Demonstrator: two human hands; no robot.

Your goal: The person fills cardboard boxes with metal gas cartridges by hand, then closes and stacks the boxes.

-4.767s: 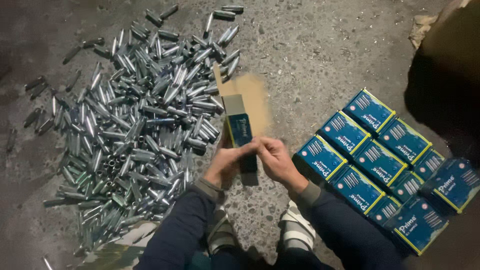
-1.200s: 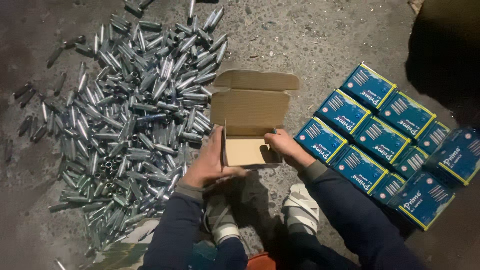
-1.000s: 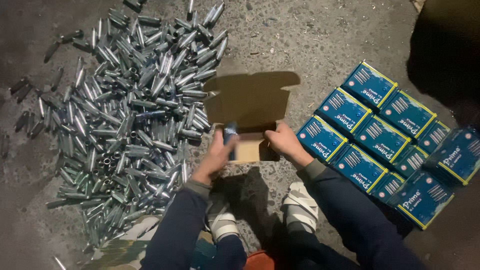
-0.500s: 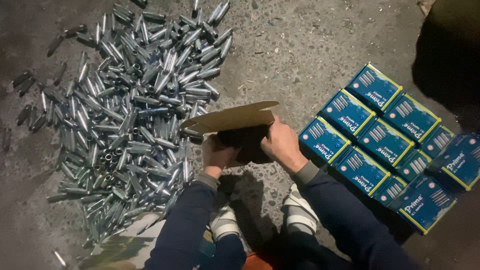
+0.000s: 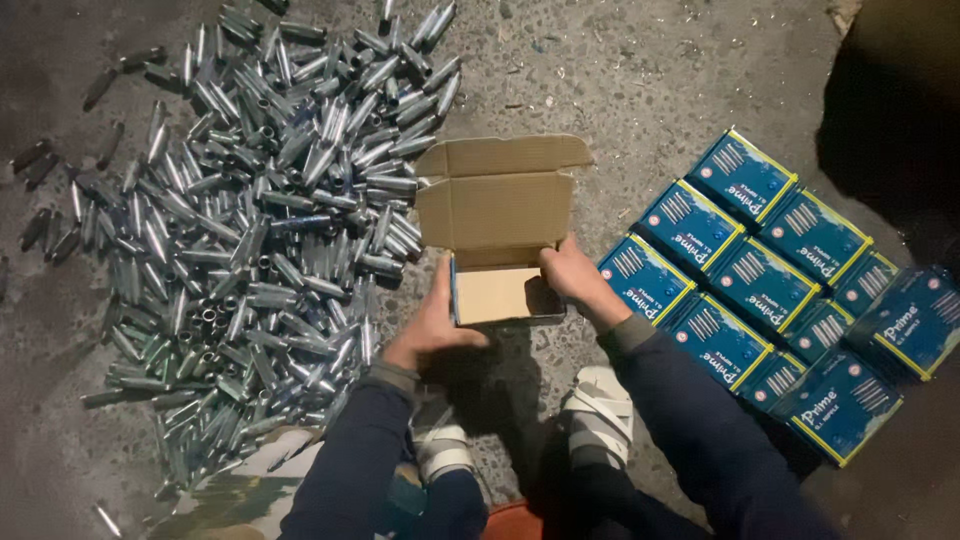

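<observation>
A small cardboard box (image 5: 500, 290) rests open on the concrete floor in front of me, its brown lid flaps (image 5: 497, 190) raised and its inside showing. My left hand (image 5: 432, 322) grips the box's left side. On the box's right edge, my right hand (image 5: 572, 280) holds the rim with the fingers curled over it. Just left of the box spreads a big pile of small silver metal cartridges (image 5: 250, 220); its nearest ones lie a short way from my left hand.
Several closed blue boxes with yellow edges (image 5: 760, 290) lie in rows on the floor to the right. My feet in white sandals (image 5: 600, 420) are below the box. A dark shape (image 5: 890, 130) fills the upper right corner.
The folded blue box has been opened up into a box shape. Its lid swung down over it half a second ago and now stands raised, with the box set on the floor.
</observation>
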